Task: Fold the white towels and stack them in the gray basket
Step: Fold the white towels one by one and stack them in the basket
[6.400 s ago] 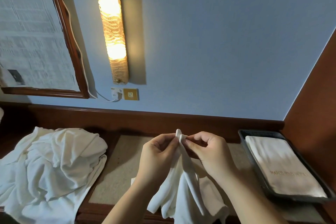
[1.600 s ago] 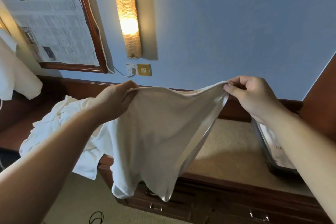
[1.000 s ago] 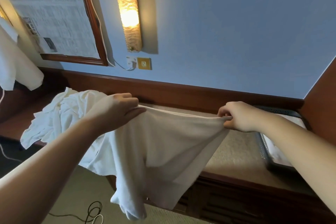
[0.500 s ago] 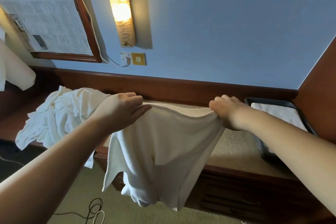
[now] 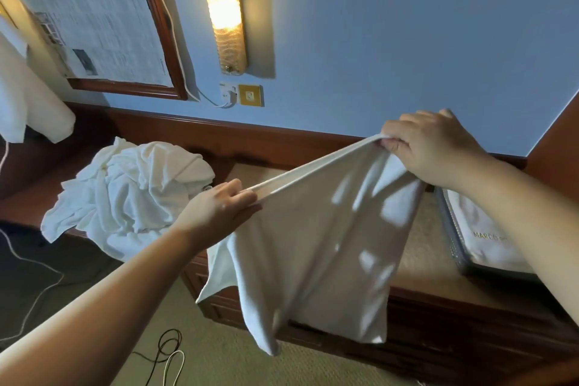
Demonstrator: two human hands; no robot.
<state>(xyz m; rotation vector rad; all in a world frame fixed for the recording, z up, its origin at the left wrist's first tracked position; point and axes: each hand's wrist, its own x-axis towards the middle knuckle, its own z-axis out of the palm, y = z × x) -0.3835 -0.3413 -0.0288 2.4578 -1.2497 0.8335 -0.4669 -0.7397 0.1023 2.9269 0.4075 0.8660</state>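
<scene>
A white towel (image 5: 316, 247) hangs in the air above the front edge of the wooden surface (image 5: 416, 247), its top hem stretched taut between both hands. The left hand (image 5: 216, 213) has its grip pinched on the lower end of that hem; the right hand (image 5: 429, 147) has its grip curled round the higher end. Right of the towel, the gray basket (image 5: 451, 238) sits on the surface with a folded towel (image 5: 482, 235) inside. Left of the towel lies a rumpled pile of white towels (image 5: 131, 194).
</scene>
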